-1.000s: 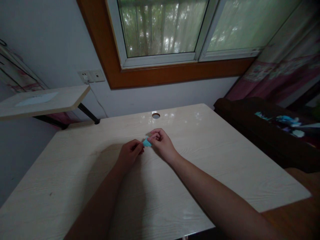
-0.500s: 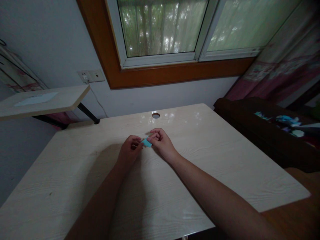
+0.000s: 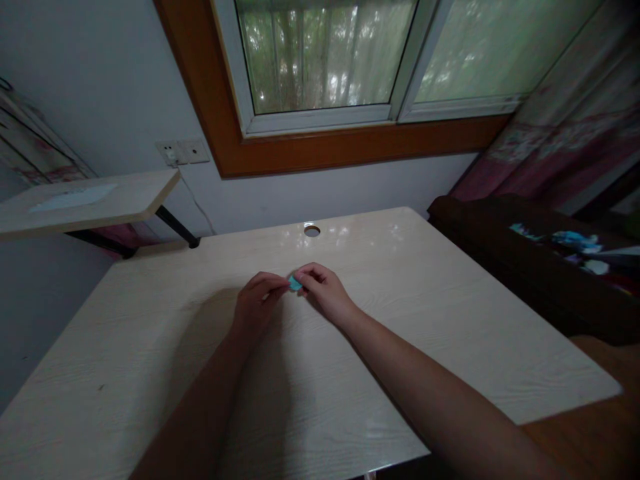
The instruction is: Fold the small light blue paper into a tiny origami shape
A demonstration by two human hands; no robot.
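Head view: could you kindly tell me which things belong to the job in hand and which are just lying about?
Apparently in the job:
blue-green piece, held by left hand and right hand
desk underneath

Apparently just lying about:
pale sheet on the shelf
bright things on the dark furniture, too blurred to name

No words, letters, numbers, labels, brand names or signs could be read anywhere, not even one small mark that spelled something out.
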